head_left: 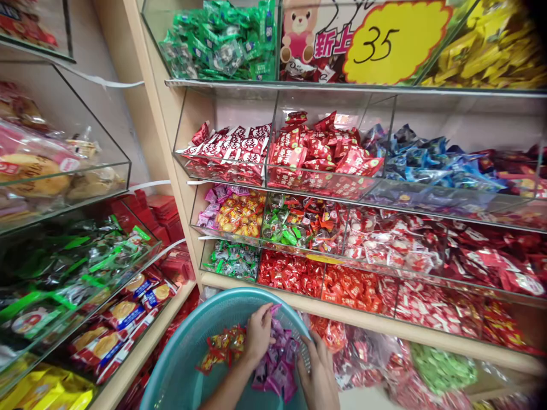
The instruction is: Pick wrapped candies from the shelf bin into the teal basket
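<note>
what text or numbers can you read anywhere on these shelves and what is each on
"35": handwritten in black on the yellow scalloped price sign in the top bin.
"新上": pink characters left of it, beside the cartoon bear; the sign's edge cuts off anything after them.
Red and white packets: white characters, too blurred to read.
Red packets in the next bin: print too small.
Wrappers in the teal basket under both hands: no legible text.

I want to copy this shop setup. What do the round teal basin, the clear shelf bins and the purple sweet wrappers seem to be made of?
Round teal basin: likely moulded plastic, matte, one even colour.
Clear shelf bins: probably acrylic rather than glass, see-through with glossy, bright edges.
Purple sweet wrappers: thin plastic film, shiny and crinkled, under the left hand and right hand.
</note>
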A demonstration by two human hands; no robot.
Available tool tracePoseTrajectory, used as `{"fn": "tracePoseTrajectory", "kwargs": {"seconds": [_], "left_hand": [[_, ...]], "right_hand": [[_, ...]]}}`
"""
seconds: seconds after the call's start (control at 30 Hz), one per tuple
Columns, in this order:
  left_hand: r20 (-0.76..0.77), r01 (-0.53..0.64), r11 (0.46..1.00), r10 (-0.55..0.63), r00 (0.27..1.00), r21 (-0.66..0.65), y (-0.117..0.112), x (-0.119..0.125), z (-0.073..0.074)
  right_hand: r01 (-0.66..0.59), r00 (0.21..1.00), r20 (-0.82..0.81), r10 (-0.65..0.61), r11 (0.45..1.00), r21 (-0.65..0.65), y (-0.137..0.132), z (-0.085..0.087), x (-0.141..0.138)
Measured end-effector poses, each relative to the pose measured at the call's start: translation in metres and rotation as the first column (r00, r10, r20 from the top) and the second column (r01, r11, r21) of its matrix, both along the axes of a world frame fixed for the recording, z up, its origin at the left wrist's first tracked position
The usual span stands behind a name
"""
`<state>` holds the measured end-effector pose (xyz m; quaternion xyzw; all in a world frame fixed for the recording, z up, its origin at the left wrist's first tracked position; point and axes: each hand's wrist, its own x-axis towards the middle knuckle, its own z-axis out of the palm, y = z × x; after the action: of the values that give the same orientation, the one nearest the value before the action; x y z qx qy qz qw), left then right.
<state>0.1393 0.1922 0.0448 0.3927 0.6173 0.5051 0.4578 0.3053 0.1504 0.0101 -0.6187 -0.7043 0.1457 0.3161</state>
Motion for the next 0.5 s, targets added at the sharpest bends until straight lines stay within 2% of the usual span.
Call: {"fn": "tracePoseTrajectory", "kwargs": {"seconds": [0.13,0.27,0.33,0.5], "left_hand": [[0.092,-0.017,1.0,0.016,0.996,0.008,-0.004,-0.015,0.015],[0.154,-0.054,0.998,0.055,0.987,-0.011,-0.026,-0.039,0.022],[0.162,-0.069,0.995,0.08,0.984,-0.077,-0.041,-0.051,0.016],[0.119,-0.083,0.961,0.118,0.986,-0.263,-0.071,-0.066,-0.013]], "right_hand": [[0.002,1.0,-0.023,-0.003,1.0,-0.015,-0.002,0.006,-0.001],[-0.006,1.0,-0.025,0.005,1.0,-0.025,-0.003,0.006,0.0],[-0.007,1.0,-0.018,0.006,1.0,-0.026,-0.003,0.006,-0.001],[-0.01,1.0,-0.002,0.01,0.999,-0.036,-0.002,0.005,-0.003]]}}
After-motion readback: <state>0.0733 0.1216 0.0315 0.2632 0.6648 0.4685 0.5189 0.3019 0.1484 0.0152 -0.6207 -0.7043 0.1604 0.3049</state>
